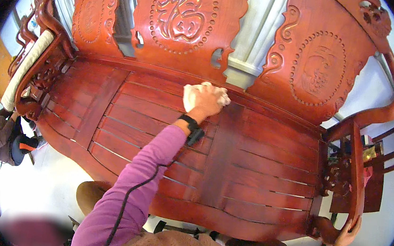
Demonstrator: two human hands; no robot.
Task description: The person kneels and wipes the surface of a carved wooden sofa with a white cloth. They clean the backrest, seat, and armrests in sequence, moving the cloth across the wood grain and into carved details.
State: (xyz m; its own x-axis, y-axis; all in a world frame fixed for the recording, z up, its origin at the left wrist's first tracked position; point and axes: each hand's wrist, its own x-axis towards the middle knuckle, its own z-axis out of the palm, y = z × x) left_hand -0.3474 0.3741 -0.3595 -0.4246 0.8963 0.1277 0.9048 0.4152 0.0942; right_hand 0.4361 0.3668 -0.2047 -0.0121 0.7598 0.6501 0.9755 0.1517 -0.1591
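Note:
In front of me is a carved, reddish-brown wooden bench with a slatted seat (164,95). My left hand (208,101), its arm stretched out, presses a crumpled white cloth (190,95) onto the rear of the seat, close to the backrest. The fingers bunch the cloth, which sticks out on both sides of them. At the far right, my right hand (346,237) grips the front end of the bench's wooden armrest (356,188). The middle backrest panel (184,18) bears a raised carved character inside a ring of beads.
A person in dark clothing (0,136) is at the far left, beyond the other armrest. A rolled pale cushion (27,71) lies along that side. Behind the right armrest stands dark wooden furniture (368,193) with small items on it. A black cable (123,201) runs along my left sleeve.

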